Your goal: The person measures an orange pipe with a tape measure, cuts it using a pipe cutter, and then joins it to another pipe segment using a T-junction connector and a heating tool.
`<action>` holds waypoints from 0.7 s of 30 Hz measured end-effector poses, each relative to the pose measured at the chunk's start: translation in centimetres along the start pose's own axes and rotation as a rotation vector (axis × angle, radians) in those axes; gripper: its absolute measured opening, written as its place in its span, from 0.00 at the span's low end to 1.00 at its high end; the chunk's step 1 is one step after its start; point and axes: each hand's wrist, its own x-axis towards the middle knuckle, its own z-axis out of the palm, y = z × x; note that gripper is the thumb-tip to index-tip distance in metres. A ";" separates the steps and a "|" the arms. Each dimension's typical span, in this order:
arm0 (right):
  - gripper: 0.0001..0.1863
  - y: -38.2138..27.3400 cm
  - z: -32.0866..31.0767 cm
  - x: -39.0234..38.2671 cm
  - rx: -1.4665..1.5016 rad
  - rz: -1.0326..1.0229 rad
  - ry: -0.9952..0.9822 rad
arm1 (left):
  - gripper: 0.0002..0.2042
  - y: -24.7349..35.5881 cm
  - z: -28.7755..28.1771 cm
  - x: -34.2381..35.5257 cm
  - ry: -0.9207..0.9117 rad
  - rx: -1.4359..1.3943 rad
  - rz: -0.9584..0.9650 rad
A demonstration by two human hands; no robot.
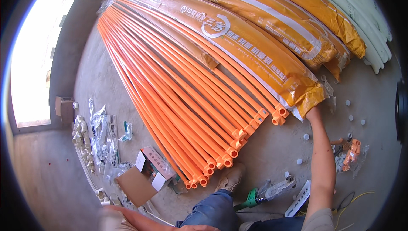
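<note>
My right hand (313,113) reaches to the near end of a long orange plastic bag (272,71) lying on the floor. The bag's crumpled mouth covers my fingers, so their grip does not show. Left of it, a fan of long orange pipes (170,90) spreads on the floor. Orange fittings (228,162) sit on several of the near pipe ends. Down at the lower edge, my left hand (199,228) lies by my blue-trousered leg, mostly cut off, with its fingers out of sight.
More wrapped orange bundles (297,31) and pale green pipes (357,22) lie at the far right. An opened carton (138,186), clear bags (102,133) and white fittings (80,135) are at left. A green-handled tool (253,198) and bagged orange fittings (352,154) lie at right.
</note>
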 end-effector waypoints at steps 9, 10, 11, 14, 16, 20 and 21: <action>0.34 4.4 1.1 1.5 -0.360 -0.020 -0.340 | 0.12 -0.2 0.6 1.1 -0.037 -0.026 0.045; 0.33 2.7 1.2 0.5 -0.467 -0.018 -0.471 | 0.12 -0.2 0.7 0.9 -0.061 -0.083 0.062; 0.29 0.7 0.8 0.5 -0.395 0.103 -0.600 | 0.12 0.4 0.8 0.8 -0.068 -0.036 0.025; 0.20 -3.2 -2.5 -1.5 -0.197 0.110 -0.434 | 0.13 1.3 1.3 1.0 -0.104 0.013 0.016; 0.16 -4.9 -5.6 -2.3 -0.287 0.203 -0.441 | 0.13 1.4 1.8 1.3 -0.117 0.057 0.021; 0.12 -7.4 -11.7 -4.9 -0.453 0.301 -0.312 | 0.13 2.3 2.9 1.5 -0.151 0.077 0.014; 0.12 -7.9 -13.0 -5.7 -0.491 0.327 -0.312 | 0.13 2.5 3.1 1.5 -0.160 0.065 0.024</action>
